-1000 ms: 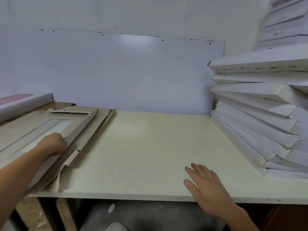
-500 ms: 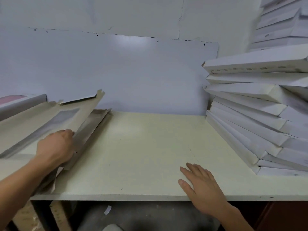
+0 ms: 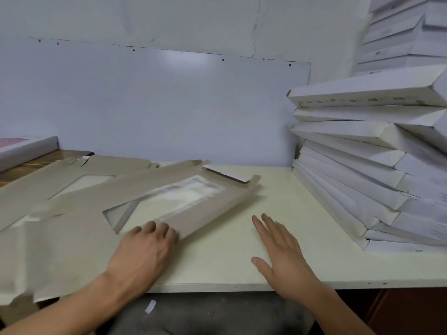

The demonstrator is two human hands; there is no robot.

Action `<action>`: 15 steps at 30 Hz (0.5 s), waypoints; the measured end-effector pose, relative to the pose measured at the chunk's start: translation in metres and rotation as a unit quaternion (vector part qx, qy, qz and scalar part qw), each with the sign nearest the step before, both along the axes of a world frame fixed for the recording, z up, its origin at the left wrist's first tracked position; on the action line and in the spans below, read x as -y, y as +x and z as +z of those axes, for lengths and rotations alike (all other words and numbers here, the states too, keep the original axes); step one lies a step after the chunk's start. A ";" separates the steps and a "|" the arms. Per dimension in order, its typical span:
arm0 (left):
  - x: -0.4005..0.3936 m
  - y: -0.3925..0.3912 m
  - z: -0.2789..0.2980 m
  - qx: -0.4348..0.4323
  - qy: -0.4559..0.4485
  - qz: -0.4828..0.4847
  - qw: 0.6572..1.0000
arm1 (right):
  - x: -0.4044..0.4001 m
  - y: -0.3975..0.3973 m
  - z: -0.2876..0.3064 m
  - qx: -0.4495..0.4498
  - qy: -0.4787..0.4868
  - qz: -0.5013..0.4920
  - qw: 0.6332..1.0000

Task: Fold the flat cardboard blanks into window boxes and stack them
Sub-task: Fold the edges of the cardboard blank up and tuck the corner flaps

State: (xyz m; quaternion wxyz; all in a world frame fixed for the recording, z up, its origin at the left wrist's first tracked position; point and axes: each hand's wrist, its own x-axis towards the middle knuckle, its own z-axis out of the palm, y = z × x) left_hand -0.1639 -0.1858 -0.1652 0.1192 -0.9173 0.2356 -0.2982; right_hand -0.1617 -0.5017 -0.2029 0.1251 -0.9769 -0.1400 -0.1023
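At the left grip: left hand (image 3: 145,250) curled over the near edge of a flat cardboard blank (image 3: 198,206), fingers on top by the window cut-out (image 3: 169,201), pinching the board; blank partly blurred, so likely in motion.
Right of the grip: right hand (image 3: 280,252) flat on the bare tabletop (image 3: 290,197), fingers straight and spread, holding nothing, near the blank's right edge but apart from it.
Blank's place: lying askew across the tabletop, far corner with a raised flap (image 3: 227,174) up and away from the grip, left part overlapping the pile of blanks (image 3: 72,180).
Step in hand: judged as bringing one blank to the clear middle for folding.
Doing it well: slide until fully off the pile, square to the front edge; bring the right hand onto the far side before creasing; spare the clear window film from pressing.
In the way: stack of folded boxes (image 3: 362,165) far right of the grip, leaning and crowding the tabletop; long flaps could knock it.
Behind the grip's left: another box (image 3: 29,148) on a wooden surface.
Beyond: white wall panel (image 3: 169,105).
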 end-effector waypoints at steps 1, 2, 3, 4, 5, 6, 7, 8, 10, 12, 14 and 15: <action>0.005 -0.003 -0.003 -0.002 0.015 -0.019 1.000 | 0.000 0.003 0.003 0.011 -0.021 0.007 1.000; 0.010 -0.006 -0.005 -0.003 0.030 -0.040 0.999 | 0.000 0.007 0.006 0.018 -0.038 0.015 0.999; 0.013 -0.008 -0.008 -0.007 0.042 -0.056 0.998 | 0.002 0.010 0.008 0.022 -0.052 0.024 0.998; 0.016 -0.010 -0.011 -0.011 0.050 -0.073 0.996 | 0.005 0.014 0.011 0.021 -0.066 0.032 0.997; 0.018 -0.012 -0.013 -0.018 0.054 -0.083 0.995 | 0.009 0.017 0.013 0.016 -0.083 0.040 0.996; 0.019 -0.013 -0.016 -0.025 0.052 -0.092 0.994 | 0.013 0.019 0.014 0.007 -0.102 0.045 0.994; 0.020 -0.014 -0.018 -0.035 0.047 -0.100 0.993 | 0.018 0.022 0.016 -0.006 -0.115 0.050 0.992; 0.019 -0.015 -0.019 -0.041 0.040 -0.106 0.993 | 0.023 0.022 0.018 -0.018 -0.119 0.055 0.991; 0.017 -0.015 -0.021 -0.043 0.025 -0.117 0.992 | 0.031 0.022 0.022 -0.028 -0.094 0.068 0.993; 0.013 -0.014 -0.020 -0.058 0.000 -0.116 0.992 | 0.039 0.020 0.024 -0.026 -0.063 0.074 0.995; 0.007 -0.010 -0.021 -0.073 -0.036 -0.095 0.992 | 0.047 0.018 0.025 -0.035 -0.029 0.074 0.996; 0.003 -0.008 -0.023 -0.074 -0.055 -0.080 0.993 | 0.049 0.016 0.024 -0.045 -0.014 0.072 0.996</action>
